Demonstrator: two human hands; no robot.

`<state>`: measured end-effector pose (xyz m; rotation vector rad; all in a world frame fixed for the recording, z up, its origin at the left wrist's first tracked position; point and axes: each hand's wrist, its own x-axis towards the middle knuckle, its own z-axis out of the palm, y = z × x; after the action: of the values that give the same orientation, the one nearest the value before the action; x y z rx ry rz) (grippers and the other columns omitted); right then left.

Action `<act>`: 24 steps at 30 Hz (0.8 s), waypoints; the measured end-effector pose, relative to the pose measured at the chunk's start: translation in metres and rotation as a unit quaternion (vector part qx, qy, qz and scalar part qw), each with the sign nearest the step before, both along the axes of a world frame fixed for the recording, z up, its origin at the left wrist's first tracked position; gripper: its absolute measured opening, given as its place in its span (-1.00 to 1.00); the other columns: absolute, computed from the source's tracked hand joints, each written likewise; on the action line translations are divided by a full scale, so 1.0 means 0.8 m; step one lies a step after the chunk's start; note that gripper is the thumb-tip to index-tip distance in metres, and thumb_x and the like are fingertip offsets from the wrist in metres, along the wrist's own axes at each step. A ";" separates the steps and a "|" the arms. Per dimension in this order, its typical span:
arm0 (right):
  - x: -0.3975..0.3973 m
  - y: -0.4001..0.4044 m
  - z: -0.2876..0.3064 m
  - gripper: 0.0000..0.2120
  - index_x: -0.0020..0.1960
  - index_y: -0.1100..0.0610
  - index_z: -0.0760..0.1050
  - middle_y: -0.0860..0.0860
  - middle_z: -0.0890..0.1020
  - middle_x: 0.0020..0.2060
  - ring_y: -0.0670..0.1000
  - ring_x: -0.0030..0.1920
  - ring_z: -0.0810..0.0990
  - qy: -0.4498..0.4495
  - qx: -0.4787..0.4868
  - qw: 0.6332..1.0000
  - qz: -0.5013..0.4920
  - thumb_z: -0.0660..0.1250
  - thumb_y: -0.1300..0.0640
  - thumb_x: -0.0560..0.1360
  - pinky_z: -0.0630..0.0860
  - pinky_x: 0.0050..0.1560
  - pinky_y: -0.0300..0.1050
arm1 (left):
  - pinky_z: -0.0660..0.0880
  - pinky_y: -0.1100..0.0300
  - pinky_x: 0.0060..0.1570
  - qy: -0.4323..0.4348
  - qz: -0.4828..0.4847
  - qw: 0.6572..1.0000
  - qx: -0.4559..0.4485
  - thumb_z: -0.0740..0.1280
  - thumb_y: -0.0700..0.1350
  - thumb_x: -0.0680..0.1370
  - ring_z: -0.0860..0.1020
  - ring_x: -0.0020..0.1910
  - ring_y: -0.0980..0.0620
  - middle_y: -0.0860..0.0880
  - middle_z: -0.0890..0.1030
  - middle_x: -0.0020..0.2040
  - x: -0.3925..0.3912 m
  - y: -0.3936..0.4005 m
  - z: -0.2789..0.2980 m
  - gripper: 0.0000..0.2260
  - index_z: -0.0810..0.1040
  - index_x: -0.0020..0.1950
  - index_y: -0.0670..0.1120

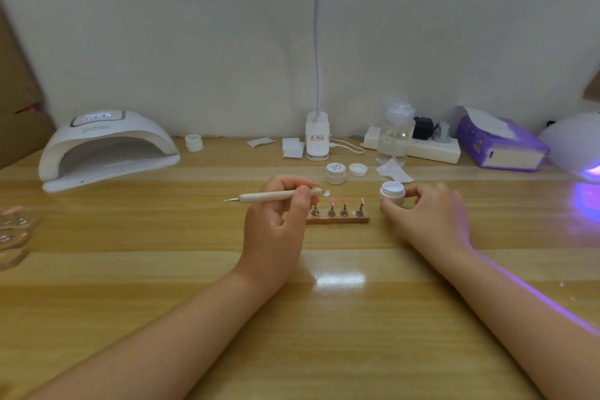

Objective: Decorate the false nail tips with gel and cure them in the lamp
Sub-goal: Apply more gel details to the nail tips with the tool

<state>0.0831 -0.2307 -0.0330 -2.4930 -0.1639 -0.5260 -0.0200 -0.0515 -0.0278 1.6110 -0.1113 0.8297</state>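
My left hand point(281, 214) grips a cream-coloured dotting tool point(266, 196) held level, a blob of white gel on its right tip. Just behind that hand a wooden strip point(337, 220) carries several small metal stands with pink false nail tips point(344, 201). My right hand point(428, 214) pinches an open white gel jar point(393, 192) standing on the table to the right of the strip. A white curing lamp point(107, 148) sits at the back left, its mouth facing me.
A closed gel jar point(335, 172) and a loose lid point(357, 169) lie behind the strip. Further back stand a clip-on desk lamp point(317, 140), a pump bottle point(394, 133), a power strip point(431, 149), a purple tissue box point(501, 146) and a second lamp point(578, 143) glowing violet.
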 end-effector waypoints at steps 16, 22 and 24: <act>-0.026 0.016 0.014 -0.81 -0.19 0.12 0.44 -0.06 0.45 -0.25 -0.02 -0.25 0.41 -0.112 0.030 0.991 0.070 0.34 0.01 0.36 0.28 -0.30 -0.15 | 0.52 0.33 -0.19 -0.004 0.012 1.000 -0.007 0.25 -0.07 0.49 0.62 -0.19 0.15 0.13 0.66 -0.24 0.002 0.000 -0.002 -0.91 0.53 -0.16 0.07; -0.044 0.039 0.000 -0.77 -0.35 -0.04 0.48 -0.11 0.45 -0.47 -0.10 -0.44 0.43 -0.030 -0.046 0.992 0.116 0.28 -0.11 0.43 0.16 -0.48 -0.24 | 0.53 0.32 -0.19 -0.006 0.013 1.000 -0.009 0.25 -0.07 0.49 0.62 -0.20 0.14 0.13 0.66 -0.25 0.004 0.000 -0.003 -0.92 0.52 -0.16 0.07; -0.042 0.040 -0.005 -0.79 -0.23 -0.03 0.58 -0.11 0.50 -0.44 -0.05 -0.36 0.48 -0.032 -0.087 0.988 0.123 0.26 -0.09 0.47 0.21 -0.48 -0.24 | 0.53 0.31 -0.19 -0.005 0.013 1.000 -0.006 0.25 -0.07 0.50 0.62 -0.20 0.13 0.12 0.66 -0.24 0.004 0.000 -0.004 -0.91 0.53 -0.17 0.08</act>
<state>0.0493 -0.1990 -0.0367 -2.5758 -0.5564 -0.5054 -0.0166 -0.0511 -0.0309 1.5996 -0.0913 0.8577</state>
